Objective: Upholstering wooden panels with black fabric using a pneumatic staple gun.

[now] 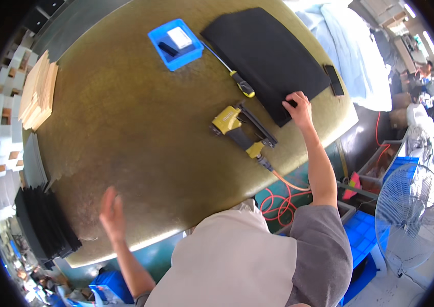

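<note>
Item: one stack of black sheets [265, 59], flat on the far right part of the olive tabletop [125, 128]. The right hand [297, 107] rested on the stack's near corner, fingers [289, 104] curled over its edge and seemingly pinching it; the corner did not look lifted, so the work judged barely begun. Just left of the stack: a yellow-handled screwdriver [237, 79] along its edge, and a yellow pneumatic stapler [240, 130] near its corner, untouched, its orange hose [283, 194] dropping over the tabletop's near rim. A blue tray [176, 43] with small boxes stood beyond the stack's left end; a dark flat bar [334, 80] lay at its right side, close to the tabletop's right rim. The left hand [112, 212] hovered well left of the stack, near the front rim (blurred; fingers loosely spread, holding nothing). Wide bare surface lay left of the stack; wooden boards [38, 97] and more black sheets [45, 220] bordered the far left rim.
</note>
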A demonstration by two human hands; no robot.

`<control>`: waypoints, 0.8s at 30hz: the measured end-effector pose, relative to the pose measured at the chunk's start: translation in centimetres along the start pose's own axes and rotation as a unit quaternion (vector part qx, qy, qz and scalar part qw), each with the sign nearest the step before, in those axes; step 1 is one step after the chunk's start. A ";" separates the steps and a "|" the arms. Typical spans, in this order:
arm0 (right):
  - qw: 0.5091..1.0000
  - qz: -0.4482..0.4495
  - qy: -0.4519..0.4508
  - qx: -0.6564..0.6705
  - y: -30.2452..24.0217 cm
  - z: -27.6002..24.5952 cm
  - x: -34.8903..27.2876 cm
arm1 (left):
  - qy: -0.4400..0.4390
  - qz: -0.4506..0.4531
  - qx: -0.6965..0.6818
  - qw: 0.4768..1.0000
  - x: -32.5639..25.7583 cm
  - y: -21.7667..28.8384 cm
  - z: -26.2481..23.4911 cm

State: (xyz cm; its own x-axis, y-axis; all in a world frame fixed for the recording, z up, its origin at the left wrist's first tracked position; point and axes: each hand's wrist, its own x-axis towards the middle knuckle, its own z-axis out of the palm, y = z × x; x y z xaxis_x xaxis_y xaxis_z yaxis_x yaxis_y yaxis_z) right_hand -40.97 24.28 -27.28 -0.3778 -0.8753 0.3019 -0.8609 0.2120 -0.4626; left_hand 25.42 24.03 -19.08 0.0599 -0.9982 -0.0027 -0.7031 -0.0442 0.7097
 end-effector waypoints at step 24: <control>0.983 -0.064 0.099 0.137 -3.4 -2.0 -5.8 | -0.336 -0.222 -0.559 0.725 3.2 35.2 24.6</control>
State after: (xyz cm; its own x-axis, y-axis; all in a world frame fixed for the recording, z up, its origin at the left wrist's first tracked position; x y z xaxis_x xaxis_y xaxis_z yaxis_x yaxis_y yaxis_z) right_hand -36.49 29.48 -25.79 -0.3543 -0.7792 0.5170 -0.7921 -0.0439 -0.6089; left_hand -16.52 18.29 -11.46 -0.5177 -0.7071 -0.4817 0.3153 -0.6811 0.6609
